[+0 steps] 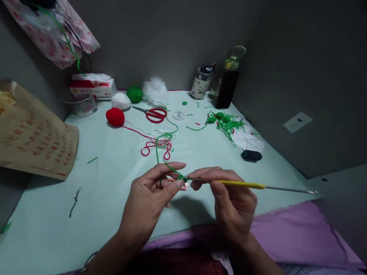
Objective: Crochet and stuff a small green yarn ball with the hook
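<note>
Between thumb and fingers, my left hand [150, 195] pinches a small piece of green crochet work [182, 178], and green yarn [157, 152] runs up from it. My right hand [229, 198] is closed around a crochet hook [243, 184] with a yellow handle; the hook's left end touches the green piece. Its metal right end points out over the table. A small red and silver item [184, 185] shows partly behind the left fingertips. Beyond the hands lie tangled red, white and green strands [164, 141].
Red-handled scissors [156, 115] lie near red [115, 117], white [120, 101] and green [134, 94] yarn balls and white stuffing [155, 90]. A paper bag [36, 137] stands left. Right are a patterned cup [199, 84], black phone [227, 89], green tasselled pieces [228, 123] and dark spool [251, 155].
</note>
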The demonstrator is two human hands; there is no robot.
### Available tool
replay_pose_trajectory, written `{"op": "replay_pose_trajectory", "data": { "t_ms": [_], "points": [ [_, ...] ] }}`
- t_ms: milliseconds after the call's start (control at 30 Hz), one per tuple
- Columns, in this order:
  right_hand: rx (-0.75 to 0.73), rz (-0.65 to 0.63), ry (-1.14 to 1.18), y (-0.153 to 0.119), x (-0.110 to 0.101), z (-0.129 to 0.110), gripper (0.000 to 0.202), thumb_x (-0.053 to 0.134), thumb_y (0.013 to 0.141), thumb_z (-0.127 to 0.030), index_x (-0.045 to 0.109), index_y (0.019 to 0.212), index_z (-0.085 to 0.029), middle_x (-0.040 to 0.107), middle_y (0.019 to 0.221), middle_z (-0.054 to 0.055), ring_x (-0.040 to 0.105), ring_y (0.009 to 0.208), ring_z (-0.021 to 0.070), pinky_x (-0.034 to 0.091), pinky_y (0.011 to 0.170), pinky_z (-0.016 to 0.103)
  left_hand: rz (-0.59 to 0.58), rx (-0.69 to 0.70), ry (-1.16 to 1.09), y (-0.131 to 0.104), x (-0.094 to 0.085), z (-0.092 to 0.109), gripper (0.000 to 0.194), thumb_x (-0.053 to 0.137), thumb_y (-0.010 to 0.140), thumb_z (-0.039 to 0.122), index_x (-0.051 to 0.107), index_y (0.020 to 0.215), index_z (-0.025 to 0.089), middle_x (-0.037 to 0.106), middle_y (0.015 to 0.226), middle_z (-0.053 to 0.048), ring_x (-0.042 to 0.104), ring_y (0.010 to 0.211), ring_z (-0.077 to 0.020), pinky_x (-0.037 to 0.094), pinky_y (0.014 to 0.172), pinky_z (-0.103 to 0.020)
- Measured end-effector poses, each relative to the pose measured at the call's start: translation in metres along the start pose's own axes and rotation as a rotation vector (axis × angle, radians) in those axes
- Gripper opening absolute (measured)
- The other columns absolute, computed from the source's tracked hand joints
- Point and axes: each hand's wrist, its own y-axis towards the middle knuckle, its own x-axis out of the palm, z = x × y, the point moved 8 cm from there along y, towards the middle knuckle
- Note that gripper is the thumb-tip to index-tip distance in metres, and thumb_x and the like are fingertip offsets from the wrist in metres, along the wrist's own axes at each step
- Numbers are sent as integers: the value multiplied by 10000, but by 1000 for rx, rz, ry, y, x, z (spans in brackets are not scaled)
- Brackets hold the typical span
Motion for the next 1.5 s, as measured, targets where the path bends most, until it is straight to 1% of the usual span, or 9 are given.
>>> {"op": "replay_pose_trajectory", "data": {
  "t_ms": [367, 533, 767, 967, 1200, 1300, 1400, 1433, 1500],
  "points": [
    [-65, -86, -84, -1, 4, -3, 298, 511, 1001, -64, 693, 1161, -238, 759, 1053, 38, 710, 919, 168, 601, 772, 348, 28, 42, 49, 0, -1, 10, 235, 778, 774, 183, 793, 1006, 213, 550, 554, 80, 440, 533, -66, 373, 528, -180],
    [-95, -106, -174, -4, 4, -7, 312, 515, 993, -67, 688, 1178, -249, 768, 1052, 61, 719, 946, 202, 612, 784, 398, 85, 69, 109, -1, -4, 15, 209, 791, 758, 199, 813, 965, 215, 627, 685, 32, 513, 610, -89, 422, 589, -209],
    [-120, -178, -169, -2, 8, -6, 291, 539, 977, -61, 695, 1160, -225, 772, 1036, 77, 724, 967, 207, 611, 791, 392, 92, 99, 161, -1, -5, 15, 242, 778, 765, 187, 818, 1002, 213, 577, 665, 36, 520, 629, -103, 439, 612, -221],
    [-266, -203, -382, -6, 15, -13, 307, 576, 940, -31, 678, 1169, -207, 760, 1091, 125, 730, 980, 213, 624, 762, 368, 135, 152, 190, 0, -6, 18, 268, 758, 759, 161, 824, 1016, 200, 600, 740, 27, 490, 576, -79, 433, 578, -226],
    [-217, -65, -291, -6, 10, -9, 289, 550, 974, -85, 702, 1159, -246, 784, 1031, 85, 750, 899, 213, 640, 716, 385, 93, 38, 49, -1, -5, 7, 319, 805, 774, 248, 801, 1088, 194, 607, 686, 32, 482, 572, -85, 406, 537, -213],
    [-299, -103, -467, -10, 14, -7, 364, 590, 948, -68, 693, 1241, -259, 774, 1050, 81, 744, 925, 214, 646, 730, 369, 101, 35, 10, -4, -3, 3, 385, 809, 770, 214, 778, 1154, 197, 596, 695, 35, 452, 579, -82, 406, 544, -206],
    [-479, -138, -681, -19, 19, -11, 434, 653, 922, -101, 674, 1316, -282, 752, 1085, 83, 730, 974, 225, 648, 739, 348, -12, -68, -166, -4, 8, -9, 581, 823, 766, 228, 689, 1330, 212, 572, 723, 42, 389, 541, -64, 342, 467, -180],
    [-483, -130, -680, -20, 18, -12, 441, 659, 921, -108, 673, 1318, -298, 746, 1088, 79, 725, 975, 225, 645, 732, 346, -57, -118, -245, -4, 12, -12, 622, 834, 761, 244, 668, 1359, 206, 565, 731, 41, 356, 523, -54, 305, 439, -171],
    [-366, -79, -555, -16, 11, -9, 396, 634, 939, -111, 694, 1273, -314, 740, 1062, 68, 715, 945, 217, 633, 726, 357, -108, -192, -366, -3, 15, -15, 626, 855, 752, 261, 675, 1347, 184, 559, 741, 38, 285, 496, -30, 243, 408, -158]
  ]
}}
